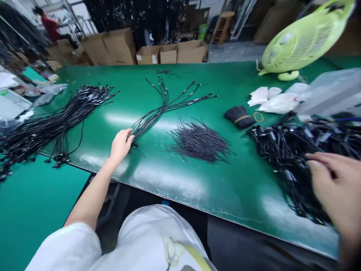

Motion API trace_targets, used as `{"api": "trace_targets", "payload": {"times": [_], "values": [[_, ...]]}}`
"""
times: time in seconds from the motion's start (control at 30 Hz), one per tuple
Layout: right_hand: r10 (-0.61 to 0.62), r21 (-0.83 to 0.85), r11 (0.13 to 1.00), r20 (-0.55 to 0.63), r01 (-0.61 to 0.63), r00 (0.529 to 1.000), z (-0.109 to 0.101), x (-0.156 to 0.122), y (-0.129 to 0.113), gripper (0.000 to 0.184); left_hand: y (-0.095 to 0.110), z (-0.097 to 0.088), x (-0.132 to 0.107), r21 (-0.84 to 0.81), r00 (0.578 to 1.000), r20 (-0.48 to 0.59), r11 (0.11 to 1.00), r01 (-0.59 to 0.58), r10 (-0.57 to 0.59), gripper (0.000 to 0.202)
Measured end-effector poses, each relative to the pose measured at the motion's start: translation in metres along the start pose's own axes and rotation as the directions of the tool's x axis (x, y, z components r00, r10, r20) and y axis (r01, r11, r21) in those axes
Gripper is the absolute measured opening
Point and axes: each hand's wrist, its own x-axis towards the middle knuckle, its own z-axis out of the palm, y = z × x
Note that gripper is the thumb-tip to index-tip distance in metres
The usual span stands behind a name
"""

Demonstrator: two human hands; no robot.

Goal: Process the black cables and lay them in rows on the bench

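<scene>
My left hand (122, 145) is closed round the near end of a small bunch of black cables (153, 116), whose connector ends fan out across the green table. Over at the right, my right hand (334, 184) is at a tangled pile of black cables (284, 150), fingers curled and blurred; whether a cable is pinched in them is hidden. Between the hands lies a loose heap of thin black ties (199, 142). A bundle of similar ties (239, 116), held by a yellowish band, sits beyond it, beside a loose rubber band (258, 117).
A large heap of black cables (76, 103) covers the table's left side. A green fan (304, 41) stands at the back right, near white plastic bags (279, 103). Cardboard boxes (169, 54) line the far edge. A person in red (50, 24) sits at the far left.
</scene>
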Motion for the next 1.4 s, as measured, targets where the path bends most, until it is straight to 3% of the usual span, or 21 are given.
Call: {"api": "trace_targets", "payload": {"times": [0.07,0.17,0.3,0.4,0.5,0.6,0.67,0.73,0.83,0.9,1.0,1.07,1.13,1.2,1.23,1.3,1.4], "values": [[-0.146,0.158,0.978,0.065,0.134,0.987,0.012,-0.011,-0.029,0.067,-0.013,0.001,0.030,0.137,0.994,0.076,0.988,0.064,-0.075,0.042],[-0.275,0.285,0.933,0.168,0.221,0.947,0.027,-0.021,-0.068,0.058,-0.033,0.006,0.062,0.179,0.968,0.202,0.977,0.114,-0.150,0.041],[-0.393,0.352,0.897,0.354,0.268,0.849,0.040,-0.028,-0.112,0.046,-0.062,0.005,0.073,0.125,0.924,0.342,0.983,0.133,-0.169,0.043],[-0.521,0.456,0.831,0.442,0.318,0.730,0.056,-0.039,-0.172,0.037,-0.076,0.002,0.064,0.040,0.892,0.434,0.992,0.118,-0.123,0.054],[-0.702,0.592,0.694,0.432,0.410,0.566,0.087,-0.063,-0.261,0.034,-0.081,0.001,0.048,-0.036,0.894,0.441,0.994,0.100,-0.074,0.068],[-0.818,0.616,0.572,0.372,0.542,0.439,0.124,-0.091,-0.342,0.042,-0.082,-0.001,0.033,-0.073,0.922,0.383,0.993,0.090,-0.055,0.053],[-0.844,0.589,0.536,0.371,0.605,0.387,0.144,-0.103,-0.369,0.047,-0.084,-0.005,0.026,-0.076,0.949,0.310,0.993,0.088,-0.060,0.036],[-0.827,0.528,0.561,0.394,0.638,0.401,0.155,-0.105,-0.367,0.047,-0.087,-0.011,0.021,-0.066,0.977,0.199,0.994,0.085,-0.071,0.032],[-0.717,0.357,0.693,0.431,0.626,0.548,0.152,-0.091,-0.331,0.043,-0.091,-0.019,0.017,-0.068,0.994,0.091,0.996,0.060,-0.053,0.033],[-0.634,0.266,0.768,0.442,0.582,0.635,0.142,-0.077,-0.307,0.038,-0.089,-0.022,0.016,-0.094,0.992,0.126,0.995,0.031,-0.019,0.027],[-0.604,0.304,0.797,0.425,0.522,0.674,0.126,-0.059,-0.299,0.036,-0.077,-0.028,0.016,-0.134,0.982,0.190,0.991,0.005,0.020,0.021],[-0.598,0.386,0.796,0.380,0.467,0.706,0.121,-0.047,-0.315,0.043,-0.059,-0.039,0.014,-0.272,0.977,0.212,0.962,0.036,0.023,0.025],[-0.573,0.475,0.787,0.327,0.394,0.752,0.122,-0.033,-0.343,0.055,-0.036,-0.054,0.006,-0.497,0.956,0.289,0.861,0.105,0.050,0.027],[-0.555,0.558,0.761,0.297,0.330,0.777,0.131,-0.012,-0.374,0.057,-0.015,-0.070,-0.010,-0.658,0.900,0.412,0.730,0.184,0.144,0.025],[-0.554,0.589,0.747,0.295,0.309,0.778,0.136,0.000,-0.389,0.049,-0.007,-0.077,-0.019,-0.689,0.865,0.460,0.694,0.206,0.200,0.024],[-0.560,0.614,0.735,0.310,0.288,0.768,0.145,0.027,-0.413,0.026,0.000,-0.085,-0.041,-0.722,0.818,0.505,0.653,0.228,0.274,0.024],[-0.574,0.628,0.711,0.258,0.316,0.777,0.142,0.068,-0.433,0.024,-0.011,-0.087,-0.075,-0.749,0.819,0.514,0.600,0.282,0.256,0.025]]}}
